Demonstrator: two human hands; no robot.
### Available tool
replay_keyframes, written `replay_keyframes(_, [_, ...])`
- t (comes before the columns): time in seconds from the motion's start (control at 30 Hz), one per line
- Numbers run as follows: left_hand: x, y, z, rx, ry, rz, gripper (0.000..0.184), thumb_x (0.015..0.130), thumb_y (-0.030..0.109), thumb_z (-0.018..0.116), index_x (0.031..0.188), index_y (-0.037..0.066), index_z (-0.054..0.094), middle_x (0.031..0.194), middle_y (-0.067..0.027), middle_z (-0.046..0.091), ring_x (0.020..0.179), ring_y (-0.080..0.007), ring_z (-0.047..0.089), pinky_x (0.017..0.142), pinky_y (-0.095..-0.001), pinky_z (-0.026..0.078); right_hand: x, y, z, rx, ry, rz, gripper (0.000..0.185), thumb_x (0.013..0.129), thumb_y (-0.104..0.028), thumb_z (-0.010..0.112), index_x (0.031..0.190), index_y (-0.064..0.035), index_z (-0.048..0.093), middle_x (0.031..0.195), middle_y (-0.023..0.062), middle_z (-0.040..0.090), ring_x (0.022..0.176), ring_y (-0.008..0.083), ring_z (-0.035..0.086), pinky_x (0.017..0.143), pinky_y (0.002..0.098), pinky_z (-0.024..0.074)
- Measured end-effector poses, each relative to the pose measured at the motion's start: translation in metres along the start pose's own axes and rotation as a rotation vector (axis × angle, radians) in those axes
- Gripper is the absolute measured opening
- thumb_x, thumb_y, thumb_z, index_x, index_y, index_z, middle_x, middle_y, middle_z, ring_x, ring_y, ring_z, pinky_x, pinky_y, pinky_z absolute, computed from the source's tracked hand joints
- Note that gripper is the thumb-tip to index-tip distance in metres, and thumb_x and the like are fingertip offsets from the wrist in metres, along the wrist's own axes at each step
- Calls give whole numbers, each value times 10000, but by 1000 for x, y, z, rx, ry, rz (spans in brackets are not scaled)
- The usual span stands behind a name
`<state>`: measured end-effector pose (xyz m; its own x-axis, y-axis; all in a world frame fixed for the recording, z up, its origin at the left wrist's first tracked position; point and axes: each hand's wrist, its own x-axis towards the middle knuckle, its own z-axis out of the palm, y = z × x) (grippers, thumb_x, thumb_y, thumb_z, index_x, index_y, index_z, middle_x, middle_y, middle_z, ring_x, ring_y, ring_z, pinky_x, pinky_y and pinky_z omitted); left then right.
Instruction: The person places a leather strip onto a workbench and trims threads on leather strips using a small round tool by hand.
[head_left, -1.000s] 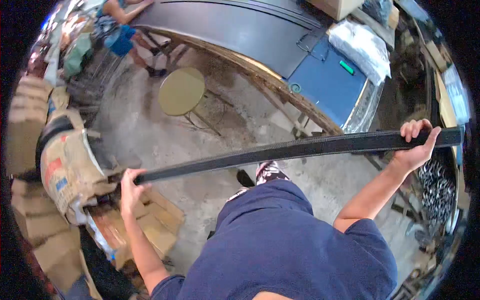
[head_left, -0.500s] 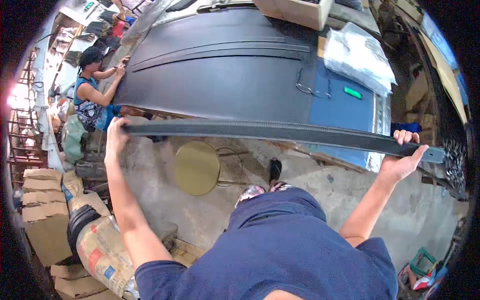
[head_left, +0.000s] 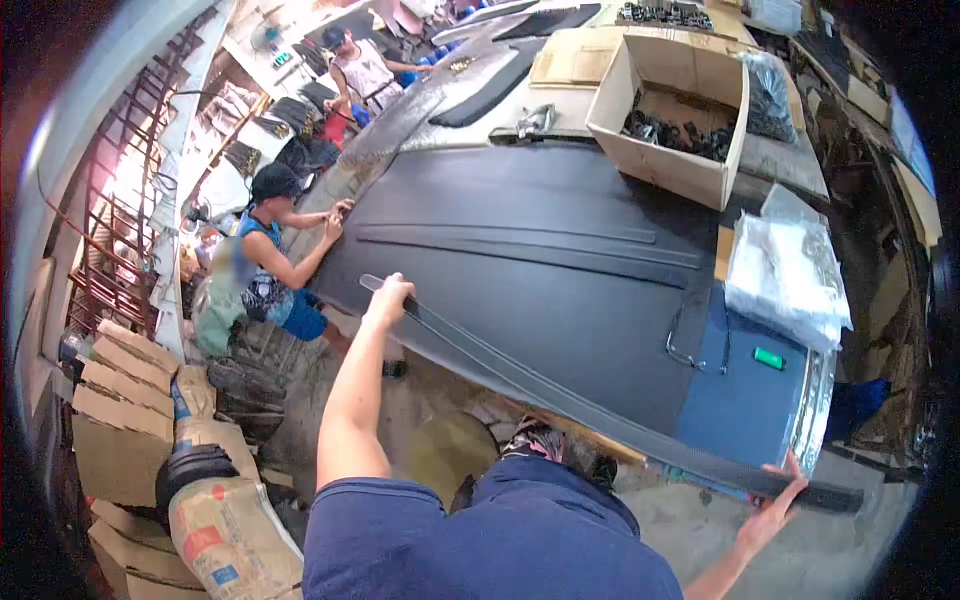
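One long dark strip (head_left: 600, 414), slantwise before the body: left hand (head_left: 393, 297) closed round it near its ten-o'clock end, right hand (head_left: 775, 500) holding it toward four. Step, as judged: two-handed handling; next move calls for matched hands. Beyond, twelve o'clock: tabletop (head_left: 580, 305) bearing further strips (head_left: 620, 268).

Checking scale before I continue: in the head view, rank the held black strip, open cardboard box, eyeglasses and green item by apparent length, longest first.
Black strip
Cardboard box
Eyeglasses
Green item
The strip's nearness may exaggerate its lead.
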<state>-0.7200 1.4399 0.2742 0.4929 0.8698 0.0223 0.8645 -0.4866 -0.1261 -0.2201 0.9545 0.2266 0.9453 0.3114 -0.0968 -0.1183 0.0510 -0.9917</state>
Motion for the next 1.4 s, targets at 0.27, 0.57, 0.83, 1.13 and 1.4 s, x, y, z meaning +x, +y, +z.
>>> replay_keyframes(0.27, [63,-44,29,-34,-32,3,299,649,-79,632,894,91,661,988,-167,548,1021,-383,542,866,-437,473,-5,8,50,55,-7,-82,507,1020,-466,374,1232,-48,566,906,69,629,651,95,543,490,224,401])
replay_keyframes(0.57, [81,-207,145,38,-265,-43,295,693,-55,615,926,125,640,1028,-116,557,1076,-325,525,892,-456,431,-38,61,227,-39,-9,223,500,985,-499,450,1143,-52,608,786,89,633,486,132,531,390,254,374])
replay_keyframes(0.83, [13,-233,165,-417,329,-127,712,615,21,650,1294,-7,437,1404,-252,377,1305,-434,350,1082,-479,291,-52,95,299,-137,34,376,590,930,-586,494,1074,-31,630,753,102,646,451,146,535,394,267,410])
replay_keyframes(1.13, [-174,-159,322,-781,-267,-1013,599,787,208,705,1286,-49,495,1231,-259,553,1189,-435,493,997,-496,395,-77,122,306,52,-84,435,465,942,-442,562,1096,-6,614,787,127,653,539,200,613,464,309,488])
replay_keyframes(1.4, [-72,-229,291,-654,-76,-841,536,802,196,667,1255,-48,518,1213,-260,567,1174,-433,508,984,-484,406,-102,127,299,186,-315,598,352,939,-221,617,1202,3,550,942,173,667,757,286,696,663,379,598])
